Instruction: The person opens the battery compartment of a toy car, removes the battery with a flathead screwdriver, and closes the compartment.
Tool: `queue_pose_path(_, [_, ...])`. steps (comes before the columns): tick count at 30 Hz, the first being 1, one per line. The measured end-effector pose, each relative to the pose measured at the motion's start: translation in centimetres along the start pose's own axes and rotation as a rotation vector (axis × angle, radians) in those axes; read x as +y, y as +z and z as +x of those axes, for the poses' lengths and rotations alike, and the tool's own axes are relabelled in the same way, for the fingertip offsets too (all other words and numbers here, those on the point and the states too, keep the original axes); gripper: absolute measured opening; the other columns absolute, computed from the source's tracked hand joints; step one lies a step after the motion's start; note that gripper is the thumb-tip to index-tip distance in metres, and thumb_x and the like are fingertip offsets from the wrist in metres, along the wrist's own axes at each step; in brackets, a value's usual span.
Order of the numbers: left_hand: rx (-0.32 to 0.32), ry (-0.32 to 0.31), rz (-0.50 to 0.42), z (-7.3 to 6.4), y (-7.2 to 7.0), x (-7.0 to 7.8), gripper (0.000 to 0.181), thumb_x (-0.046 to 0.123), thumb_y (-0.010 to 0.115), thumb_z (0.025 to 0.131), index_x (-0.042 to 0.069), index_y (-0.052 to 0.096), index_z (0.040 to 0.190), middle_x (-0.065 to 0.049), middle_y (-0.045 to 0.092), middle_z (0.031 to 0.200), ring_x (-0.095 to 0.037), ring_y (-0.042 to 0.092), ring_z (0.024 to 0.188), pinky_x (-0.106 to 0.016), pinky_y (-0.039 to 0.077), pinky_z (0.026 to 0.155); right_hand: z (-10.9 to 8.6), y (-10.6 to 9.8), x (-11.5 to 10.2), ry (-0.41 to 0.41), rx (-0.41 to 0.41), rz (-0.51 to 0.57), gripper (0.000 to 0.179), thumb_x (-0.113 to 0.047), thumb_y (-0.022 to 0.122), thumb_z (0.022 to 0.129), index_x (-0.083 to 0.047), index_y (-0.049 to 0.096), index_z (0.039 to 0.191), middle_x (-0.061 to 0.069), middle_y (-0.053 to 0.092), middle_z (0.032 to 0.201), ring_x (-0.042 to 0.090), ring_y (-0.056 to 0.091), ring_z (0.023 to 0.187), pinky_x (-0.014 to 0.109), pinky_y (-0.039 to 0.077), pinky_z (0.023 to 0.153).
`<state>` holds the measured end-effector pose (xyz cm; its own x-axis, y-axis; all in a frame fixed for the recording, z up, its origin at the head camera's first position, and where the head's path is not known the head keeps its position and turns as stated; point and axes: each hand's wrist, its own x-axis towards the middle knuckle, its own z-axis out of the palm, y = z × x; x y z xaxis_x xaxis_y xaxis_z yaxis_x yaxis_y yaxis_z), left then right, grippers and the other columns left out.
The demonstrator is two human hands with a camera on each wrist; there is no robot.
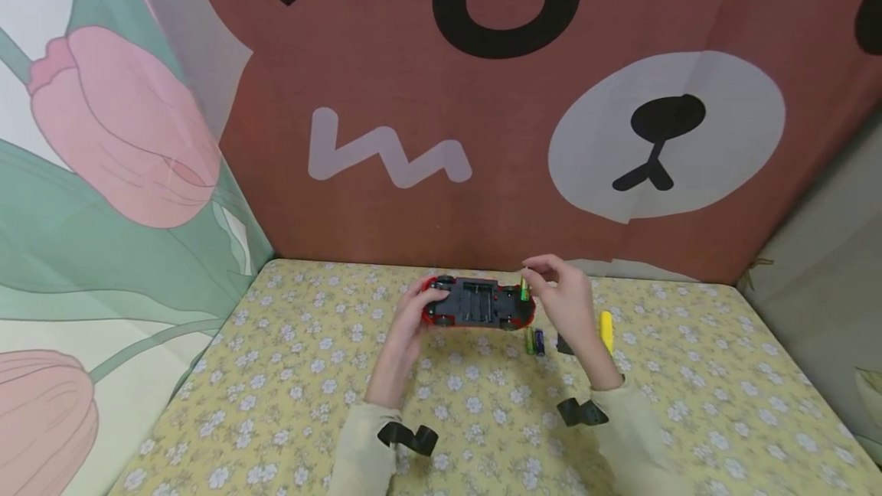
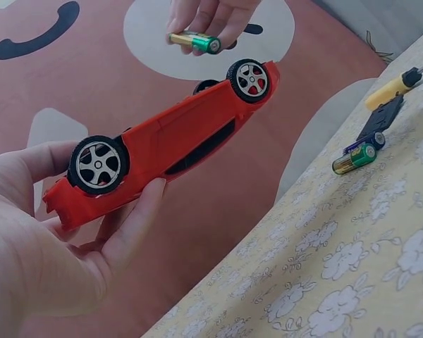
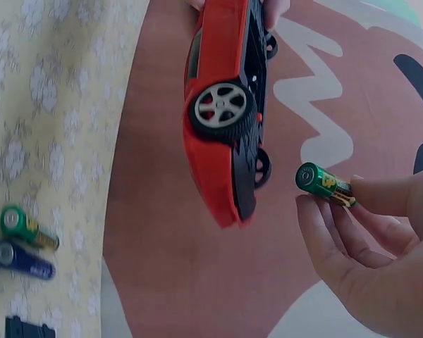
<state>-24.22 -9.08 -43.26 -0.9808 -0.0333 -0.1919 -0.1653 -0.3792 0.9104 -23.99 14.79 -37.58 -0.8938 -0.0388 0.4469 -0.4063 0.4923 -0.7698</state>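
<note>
A red toy car (image 1: 478, 303) is held upside down above the table, its black underside and battery compartment facing up in the head view. My left hand (image 1: 411, 316) grips one end of it, with the thumb over the underside; the left wrist view shows the fingers around the car's side (image 2: 162, 141). Beside the other end, my right hand (image 1: 566, 298) pinches a green and gold battery (image 3: 326, 184) between thumb and fingers. That battery is apart from the car in the right wrist view. On the table below lie a green battery (image 1: 530, 341) and a dark blue battery (image 1: 540, 342), side by side.
Right of the loose batteries lies a black cover (image 2: 382, 116), partly behind my right wrist in the head view. A yellow-handled screwdriver (image 1: 606, 331) is next to it. The flowered tablecloth (image 1: 310, 404) meets a printed backdrop (image 1: 413, 228) at the back.
</note>
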Motion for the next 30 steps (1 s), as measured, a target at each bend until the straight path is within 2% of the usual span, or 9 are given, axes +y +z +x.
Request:
queue_pose_path(4, [-0.001,-0.006,0.0,0.0,0.0,0.2,0.044,0.009,0.068,0.09,0.006,0.064,0.134,-0.013,0.069,0.117,-0.017,0.07,0.087,-0.03,0.061,0.066,0.2,-0.6,0.3,0.045,-0.007,0.024,0.016,-0.005,0.07,0.099,0.004,0.072,0.112,0.019,0.072,0.099,0.033,0.07,0.085,0.024,0.059,0.067])
queue_pose_path(9, [-0.014,0.003,0.005,-0.1,0.2,0.3,0.047,0.009,0.067,0.091,0.006,0.063,0.138,-0.016,0.067,0.124,-0.019,0.07,0.092,-0.032,0.062,0.068,0.3,-1.3,1.1,0.123,-0.017,0.04,0.017,-0.006,0.068,0.1,0.005,0.072,0.112,0.021,0.071,0.102,0.034,0.07,0.09,0.018,0.058,0.069])
queue_pose_path(15, [-0.018,0.009,0.005,0.1,0.4,0.1,0.05,0.008,0.067,0.091,0.002,0.061,0.14,-0.016,0.067,0.122,-0.019,0.069,0.091,-0.031,0.061,0.067,0.0,-1.7,2.0,0.149,-0.012,0.037,0.018,-0.007,0.069,0.1,0.004,0.073,0.113,0.02,0.072,0.103,0.019,0.07,0.083,0.019,0.059,0.068])
queue_pose_path(19, [-0.014,0.008,0.007,0.1,0.5,0.0,0.046,0.008,0.066,0.091,0.004,0.062,0.136,-0.016,0.067,0.121,-0.019,0.069,0.09,-0.031,0.061,0.067,-0.1,-1.9,2.5,0.162,-0.009,0.055,0.017,-0.006,0.069,0.1,0.004,0.074,0.113,0.02,0.073,0.103,0.008,0.068,0.08,0.026,0.062,0.07])
queue_pose_path(24, [-0.015,0.01,0.009,0.1,0.6,-0.2,0.039,0.009,0.066,0.091,0.007,0.066,0.13,-0.016,0.067,0.122,-0.02,0.069,0.091,-0.032,0.061,0.067,-0.4,-2.2,3.5,0.189,0.016,0.045,0.018,-0.007,0.069,0.1,0.003,0.074,0.114,0.02,0.073,0.105,0.008,0.068,0.082,0.035,0.063,0.074])
queue_pose_path(30, [-0.019,0.017,0.009,0.0,0.7,-0.5,0.047,0.008,0.066,0.091,0.002,0.061,0.138,-0.016,0.067,0.121,-0.018,0.069,0.09,-0.029,0.06,0.067,-0.7,-2.5,4.2,0.261,0.024,0.067,0.021,-0.009,0.069,0.101,0.005,0.074,0.115,0.022,0.072,0.108,0.003,0.066,0.081,0.031,0.063,0.074])
